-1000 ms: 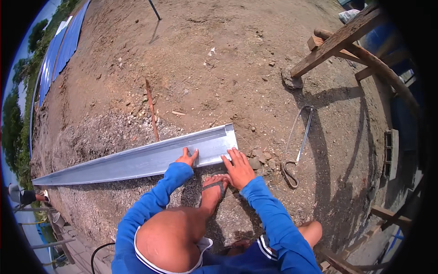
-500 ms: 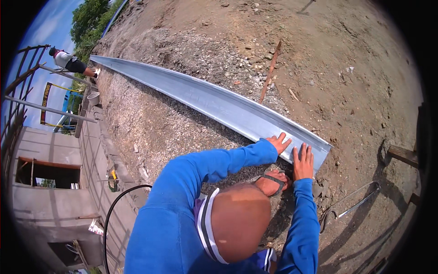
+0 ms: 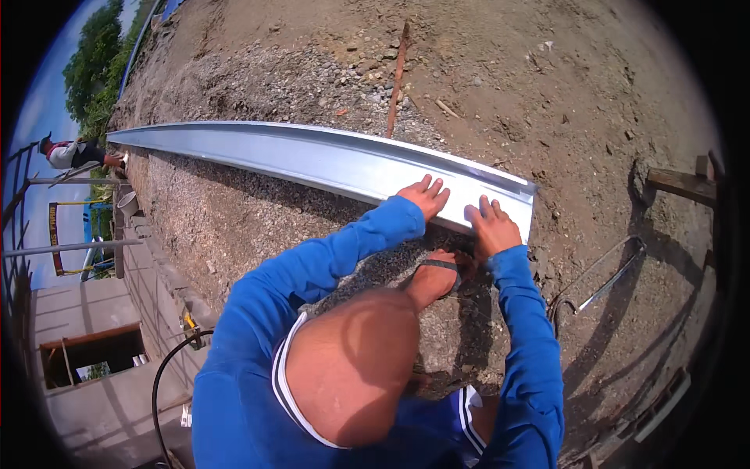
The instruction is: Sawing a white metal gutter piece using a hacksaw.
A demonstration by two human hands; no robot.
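Note:
A long galvanized metal channel (image 3: 312,162) lies across the gravel, its near end in front of me and its far end toward the upper left. My left hand (image 3: 426,197) rests on its flat face with the fingers spread. Close to the channel's end, my right hand (image 3: 497,227) presses on the same face, fingers extended and a little apart. Neither hand grips anything. My foot in a dark-strapped sandal (image 3: 439,266) stands on the ground just below the channel.
A hacksaw (image 3: 601,289) lies on the dirt at right, near a wooden piece (image 3: 681,186). A rusty bar (image 3: 398,78) lies beyond the channel. At left are a black hose (image 3: 160,391), a bucket (image 3: 128,204), a concrete wall (image 3: 94,301) and another person (image 3: 74,155).
The channel's near end appears lower and further left, and my view has shifted. My right hand's fingers now point more to the left; both hands stay on the channel.

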